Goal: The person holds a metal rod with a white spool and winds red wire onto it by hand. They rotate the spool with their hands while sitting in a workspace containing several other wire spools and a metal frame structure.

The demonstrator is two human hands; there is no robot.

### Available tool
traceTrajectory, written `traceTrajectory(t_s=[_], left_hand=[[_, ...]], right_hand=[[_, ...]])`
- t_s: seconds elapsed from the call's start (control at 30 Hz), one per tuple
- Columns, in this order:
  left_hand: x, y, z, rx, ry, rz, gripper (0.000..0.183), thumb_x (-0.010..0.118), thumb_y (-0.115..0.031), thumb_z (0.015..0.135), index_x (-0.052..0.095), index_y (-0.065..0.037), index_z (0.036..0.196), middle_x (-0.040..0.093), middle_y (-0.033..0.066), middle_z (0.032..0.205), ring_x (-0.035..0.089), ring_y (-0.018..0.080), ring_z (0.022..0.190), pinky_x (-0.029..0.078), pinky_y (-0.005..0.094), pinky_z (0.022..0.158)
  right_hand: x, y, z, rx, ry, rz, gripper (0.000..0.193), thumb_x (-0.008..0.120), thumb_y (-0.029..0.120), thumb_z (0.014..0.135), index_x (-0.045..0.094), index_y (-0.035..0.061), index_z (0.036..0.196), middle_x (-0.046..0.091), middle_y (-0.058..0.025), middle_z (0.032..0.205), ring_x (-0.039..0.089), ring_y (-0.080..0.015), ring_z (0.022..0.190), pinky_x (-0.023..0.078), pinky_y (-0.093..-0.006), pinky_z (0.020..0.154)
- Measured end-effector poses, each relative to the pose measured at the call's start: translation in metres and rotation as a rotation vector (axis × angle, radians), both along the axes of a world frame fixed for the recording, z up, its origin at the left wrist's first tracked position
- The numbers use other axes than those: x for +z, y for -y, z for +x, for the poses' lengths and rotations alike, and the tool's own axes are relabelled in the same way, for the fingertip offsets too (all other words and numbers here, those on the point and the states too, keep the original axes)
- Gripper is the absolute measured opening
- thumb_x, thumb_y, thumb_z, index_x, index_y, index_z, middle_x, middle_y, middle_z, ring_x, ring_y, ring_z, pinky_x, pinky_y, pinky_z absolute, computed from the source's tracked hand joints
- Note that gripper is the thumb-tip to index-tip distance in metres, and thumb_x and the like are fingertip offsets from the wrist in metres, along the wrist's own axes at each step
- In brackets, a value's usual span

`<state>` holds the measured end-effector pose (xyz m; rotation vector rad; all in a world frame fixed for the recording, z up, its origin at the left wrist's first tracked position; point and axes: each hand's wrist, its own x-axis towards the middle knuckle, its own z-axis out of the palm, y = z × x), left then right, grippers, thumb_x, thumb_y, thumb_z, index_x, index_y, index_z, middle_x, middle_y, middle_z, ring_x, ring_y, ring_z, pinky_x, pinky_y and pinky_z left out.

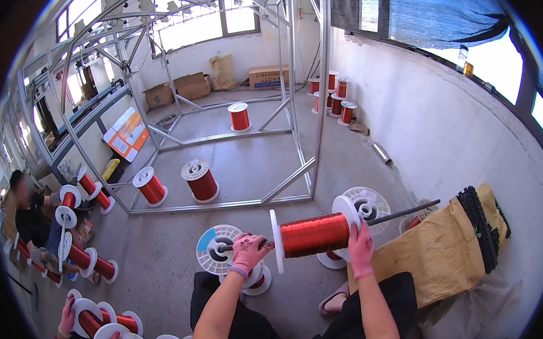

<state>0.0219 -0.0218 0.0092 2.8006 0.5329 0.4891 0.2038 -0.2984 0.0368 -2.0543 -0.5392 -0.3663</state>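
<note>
In front of me a spool of red wire (314, 235) lies on its side with white end flanges, threaded on a dark rod (397, 214). My left hand (249, 253), in a pink glove, is closed round the rod just left of the spool. My right hand (360, 249), also gloved in pink, grips the rim of the right flange. Below the rod's left end stands a spool with a white top flange (213, 265) and a light blue patch. Under its right end another white flange (376, 207) shows, partly hidden by the held spool.
Red wire spools (199, 180) stand inside a metal frame (221, 211). Several more (342, 88) are by the right wall. Brown paper (425, 261) and black ribbed strips (478, 227) lie at my right. A person (30, 213) sits among spools at left; another person's gloved hand (67, 317) is lower left.
</note>
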Motion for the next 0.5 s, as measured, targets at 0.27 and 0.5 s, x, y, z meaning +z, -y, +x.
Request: traceTrajectory(t_s=[0.27,0.5], left_hand=[[0.008,0.000,0.006,-0.016,0.032,0.012,0.036,0.060,-0.048,0.085,0.073,-0.015,0.089,0.072,0.0057,0.091,0.064,0.0285,0.101,0.042,0.0416,0.098],[0.000,0.003,0.002,0.000,0.032,0.023,0.043,0.057,-0.054,0.087,0.074,-0.016,0.089,0.073,0.0057,0.090,0.064,0.0290,0.102,0.041,0.0408,0.100]], right_hand=[[-0.098,0.073,-0.028,-0.140,-0.212,-0.050,0.038,0.046,0.024,0.100,0.054,-0.0027,0.126,0.061,-0.0253,0.118,0.058,-0.0406,0.110,0.045,-0.0430,0.095],[0.064,-0.010,0.029,0.041,-0.079,-0.024,0.045,0.052,0.029,0.098,0.055,-0.0056,0.126,0.061,-0.0254,0.120,0.059,-0.0395,0.110,0.046,-0.0418,0.095]])
